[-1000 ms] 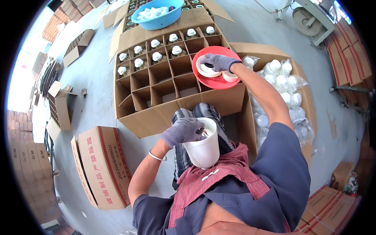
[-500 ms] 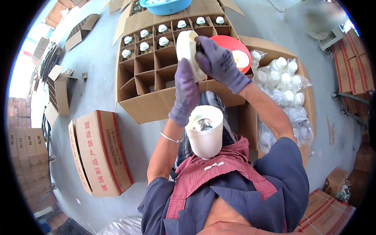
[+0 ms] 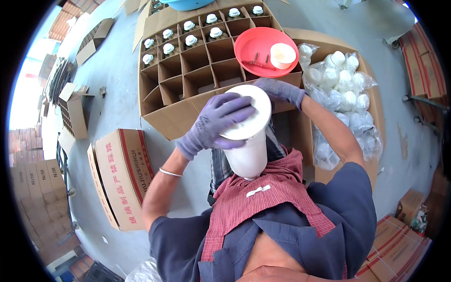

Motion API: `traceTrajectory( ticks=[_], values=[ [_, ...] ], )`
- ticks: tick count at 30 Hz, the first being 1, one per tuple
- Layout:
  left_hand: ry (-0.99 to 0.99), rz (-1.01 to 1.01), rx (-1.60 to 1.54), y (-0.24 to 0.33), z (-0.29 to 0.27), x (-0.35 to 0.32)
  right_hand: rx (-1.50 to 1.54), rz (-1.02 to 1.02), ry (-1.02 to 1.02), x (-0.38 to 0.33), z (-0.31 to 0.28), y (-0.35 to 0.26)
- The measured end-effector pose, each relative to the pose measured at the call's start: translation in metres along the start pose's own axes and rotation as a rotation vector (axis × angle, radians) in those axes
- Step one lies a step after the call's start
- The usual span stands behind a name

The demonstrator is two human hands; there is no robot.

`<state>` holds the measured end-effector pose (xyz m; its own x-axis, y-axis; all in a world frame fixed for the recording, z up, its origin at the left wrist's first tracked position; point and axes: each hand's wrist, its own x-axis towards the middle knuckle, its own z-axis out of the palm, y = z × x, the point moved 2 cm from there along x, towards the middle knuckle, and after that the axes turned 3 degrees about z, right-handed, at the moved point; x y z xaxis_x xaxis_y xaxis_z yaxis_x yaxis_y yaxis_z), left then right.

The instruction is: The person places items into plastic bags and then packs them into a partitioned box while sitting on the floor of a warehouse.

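Observation:
A tall white tub (image 3: 248,157) stands upright between my legs, against the red checked apron. Its round white lid (image 3: 257,112) now covers the mouth, tilted slightly, and hides the inside. In a purple glove, my left hand (image 3: 213,123) spreads its fingers over the lid's top, its thumb below the near rim. My right hand (image 3: 282,91), also gloved, curls against the far right rim, its fingertips hidden. Just beyond it, a red basin (image 3: 253,40) holds a white cup (image 3: 283,55) and small dark, thin pieces.
Ahead is a divided carton (image 3: 169,124) with several white-capped bottles (image 3: 189,25) in its far cells. Bagged white items (image 3: 345,77) fill another box at right. A blue basin (image 3: 192,3) sits at the far edge. At left stands a cardboard box (image 3: 117,178).
Both hands have brought the lid back toward me and down onto the tub. The tub's shiny contents are now covered. The red basin is more fully visible.

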<state>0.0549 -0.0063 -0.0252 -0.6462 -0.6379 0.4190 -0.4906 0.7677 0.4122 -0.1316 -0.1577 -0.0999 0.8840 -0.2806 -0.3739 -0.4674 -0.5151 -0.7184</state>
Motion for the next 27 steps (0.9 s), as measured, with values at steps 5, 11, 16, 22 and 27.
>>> traceTrajectory(
  ticks=[5,11,16,22,27],
  values=[
    [-0.045,-0.217,-0.298,-0.020,0.041,-0.045,0.647,0.108,0.479,-0.012,0.032,0.003],
    [-0.123,-0.288,-0.323,-0.004,0.052,-0.047,0.623,-0.075,0.345,-0.008,0.090,-0.046],
    [-0.113,-0.391,-0.191,0.029,0.063,-0.045,0.065,-0.404,0.238,0.008,0.097,-0.016],
    [0.674,-0.791,-0.983,0.017,0.109,-0.057,0.147,-0.323,0.488,-0.071,0.085,-0.017],
    [0.416,-1.131,-1.096,0.036,0.166,-0.085,-0.026,0.697,0.040,-0.172,0.076,-0.039]
  ],
)
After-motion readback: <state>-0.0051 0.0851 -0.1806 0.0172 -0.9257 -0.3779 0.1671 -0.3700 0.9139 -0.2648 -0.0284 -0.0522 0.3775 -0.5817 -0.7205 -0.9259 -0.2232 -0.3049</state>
